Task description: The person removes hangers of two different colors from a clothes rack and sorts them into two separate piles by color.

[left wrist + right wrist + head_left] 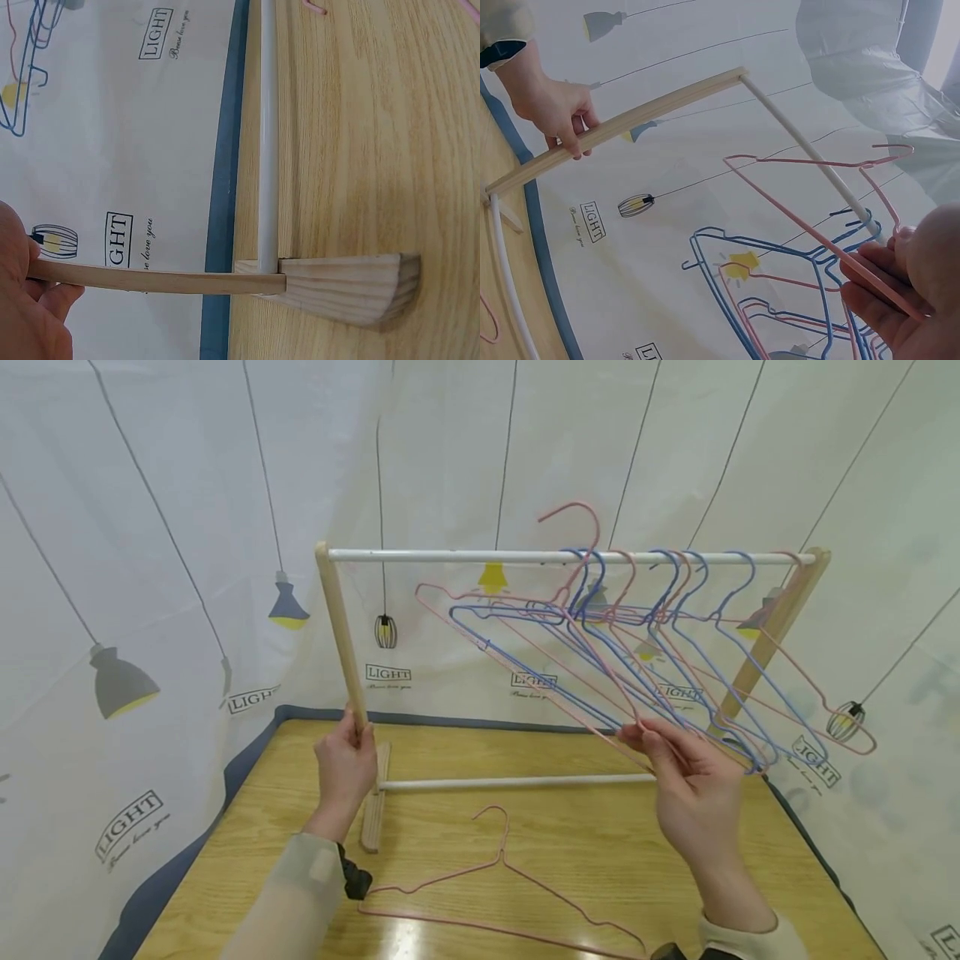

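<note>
My left hand (345, 764) grips the left wooden post (341, 635) of a small clothes rack, low down; the left wrist view shows the post between fingers and thumb. My right hand (701, 793) pinches a pink wire hanger (795, 219) at its lower right corner. This hanger's hook (597, 529) stands above the white top rail (450, 557), off it, with the tip facing left. Behind it, several blue hangers (750, 568) and pink hangers (630, 564) hang on the rail's right half, partly overlapping. Another pink hanger (502, 855) lies flat on the table in front.
The rack stands on a wood-grain table (285, 827). A white lower bar (517, 783) joins its sides, and its left foot (372, 835) points forward. The right post (780, 618) is partly behind hangers. A lamp-printed curtain (187, 527) surrounds the table.
</note>
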A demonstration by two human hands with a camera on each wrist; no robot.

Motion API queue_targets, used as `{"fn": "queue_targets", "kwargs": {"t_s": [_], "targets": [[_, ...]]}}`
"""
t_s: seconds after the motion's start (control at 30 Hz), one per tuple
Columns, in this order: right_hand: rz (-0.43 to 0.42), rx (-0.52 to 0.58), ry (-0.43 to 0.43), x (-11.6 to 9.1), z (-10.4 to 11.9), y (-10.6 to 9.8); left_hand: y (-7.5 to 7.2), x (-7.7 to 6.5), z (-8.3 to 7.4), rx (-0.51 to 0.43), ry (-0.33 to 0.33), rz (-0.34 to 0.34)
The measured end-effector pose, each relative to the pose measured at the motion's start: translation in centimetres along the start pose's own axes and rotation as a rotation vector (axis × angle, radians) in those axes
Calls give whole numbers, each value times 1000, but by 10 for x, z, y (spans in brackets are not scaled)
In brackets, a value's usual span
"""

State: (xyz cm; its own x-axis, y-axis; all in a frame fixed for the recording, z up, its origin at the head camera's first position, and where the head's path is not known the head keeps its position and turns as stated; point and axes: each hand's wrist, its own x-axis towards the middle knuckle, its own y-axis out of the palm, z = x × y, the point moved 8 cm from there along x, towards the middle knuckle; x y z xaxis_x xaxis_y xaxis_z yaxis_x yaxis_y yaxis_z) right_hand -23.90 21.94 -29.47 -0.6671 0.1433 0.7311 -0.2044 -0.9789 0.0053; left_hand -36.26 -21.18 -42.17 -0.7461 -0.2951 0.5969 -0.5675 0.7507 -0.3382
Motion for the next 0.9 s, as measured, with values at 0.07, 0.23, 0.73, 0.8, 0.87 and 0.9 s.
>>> {"fn": "queue_targets", "kwargs": {"t_s": [0.07,0.23,0.73,0.8,0.87,0.9], "targets": [[11,6,19,-4,2,-3,-1,0,-1,3,7,-8],[51,3,66,-15,7,-7,0,0,-1,-6,18,-8],[188,-2,208,-55,-14,-15,0,0,-3,4,17,7],[197,-13,250,-61,-21,-17,0,0,-3,3,17,5],[210,-34,303,-68,-29,-18,0,0,-4,0,16,1],[224,-56,331,-72,-33,-17,-1,0,-4,1,15,1]]}}
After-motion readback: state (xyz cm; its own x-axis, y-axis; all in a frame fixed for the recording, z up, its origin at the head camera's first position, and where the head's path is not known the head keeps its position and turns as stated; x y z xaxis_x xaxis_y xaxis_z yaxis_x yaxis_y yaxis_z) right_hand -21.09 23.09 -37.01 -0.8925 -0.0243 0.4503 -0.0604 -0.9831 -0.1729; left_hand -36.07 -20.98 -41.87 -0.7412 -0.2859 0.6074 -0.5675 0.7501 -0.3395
